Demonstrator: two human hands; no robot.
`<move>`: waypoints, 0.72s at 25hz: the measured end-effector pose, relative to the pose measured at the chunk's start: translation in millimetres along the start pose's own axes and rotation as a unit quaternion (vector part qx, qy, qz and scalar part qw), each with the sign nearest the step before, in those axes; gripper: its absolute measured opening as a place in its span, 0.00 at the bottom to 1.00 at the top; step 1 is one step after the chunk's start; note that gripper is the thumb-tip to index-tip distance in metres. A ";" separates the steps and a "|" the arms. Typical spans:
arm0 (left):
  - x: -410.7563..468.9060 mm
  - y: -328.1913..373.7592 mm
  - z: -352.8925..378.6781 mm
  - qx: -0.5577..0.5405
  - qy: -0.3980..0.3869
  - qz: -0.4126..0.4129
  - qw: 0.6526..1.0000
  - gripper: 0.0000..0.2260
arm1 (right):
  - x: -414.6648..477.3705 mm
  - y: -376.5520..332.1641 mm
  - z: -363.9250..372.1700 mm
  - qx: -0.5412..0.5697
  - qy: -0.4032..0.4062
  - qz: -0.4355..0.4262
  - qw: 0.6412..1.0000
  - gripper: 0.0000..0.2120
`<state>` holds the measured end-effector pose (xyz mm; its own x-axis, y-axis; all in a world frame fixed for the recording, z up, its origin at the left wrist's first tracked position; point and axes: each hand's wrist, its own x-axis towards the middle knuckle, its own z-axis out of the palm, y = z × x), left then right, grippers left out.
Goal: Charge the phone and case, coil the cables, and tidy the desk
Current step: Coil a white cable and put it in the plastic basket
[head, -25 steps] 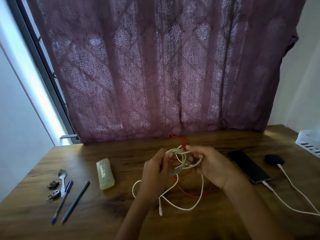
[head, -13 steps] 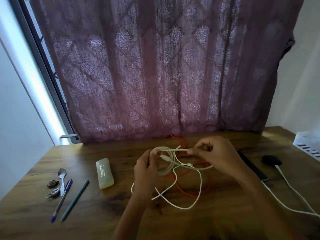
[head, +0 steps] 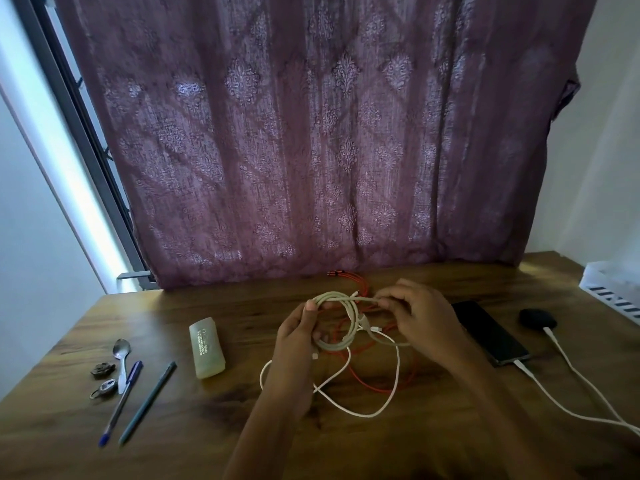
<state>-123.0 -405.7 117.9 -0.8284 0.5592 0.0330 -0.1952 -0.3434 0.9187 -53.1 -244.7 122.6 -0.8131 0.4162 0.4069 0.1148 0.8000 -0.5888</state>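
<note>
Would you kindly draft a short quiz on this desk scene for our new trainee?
1. True or false: a white charging cable is plugged into the phone.
2. How many pens lie on the desk?
3. Which thing do the left hand and the right hand both hold?
A. the pale cable
B. the phone
C. one of the pens

Key: 1 true; 2 two; 3 A.
</note>
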 end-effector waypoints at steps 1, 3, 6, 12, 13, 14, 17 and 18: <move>-0.4 0.6 2.0 -0.029 0.000 -0.010 1.000 0.14 | 0.1 -3.0 1.9 0.082 -0.020 0.022 0.996 0.08; 1.2 -0.5 2.9 -0.072 0.002 -0.021 0.997 0.14 | -0.1 -9.6 5.0 0.263 -0.052 0.093 0.959 0.12; 0.7 -4.9 0.5 -0.075 -0.008 -0.027 0.997 0.14 | -0.4 -15.1 5.5 0.419 -0.091 0.158 0.890 0.14; 2.4 -7.6 -3.2 0.117 -0.017 0.025 0.993 0.11 | -2.8 -22.8 3.2 0.473 -0.093 0.159 0.861 0.10; 3.5 -4.6 -3.1 0.144 -0.023 0.042 0.988 0.09 | -3.2 -22.6 3.6 0.471 -0.089 0.166 0.861 0.09; 5.8 -0.5 -3.9 0.162 -0.036 0.060 0.984 0.10 | -3.2 -20.9 4.7 0.465 -0.092 0.168 0.865 0.09; 11.9 18.4 -3.5 0.251 -0.118 0.099 0.956 0.12 | -3.5 -22.3 2.1 0.440 -0.118 0.140 0.879 0.07; 14.1 22.6 -3.4 0.306 -0.129 0.114 0.937 0.11 | -3.0 -23.1 1.1 0.441 -0.115 0.131 0.880 0.06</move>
<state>-140.8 -408.1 137.8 -0.6424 0.7145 0.2770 0.3733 -0.0239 0.9274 -53.9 -264.9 134.3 -0.9304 0.3568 0.0839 -0.0899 -0.0003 -0.9960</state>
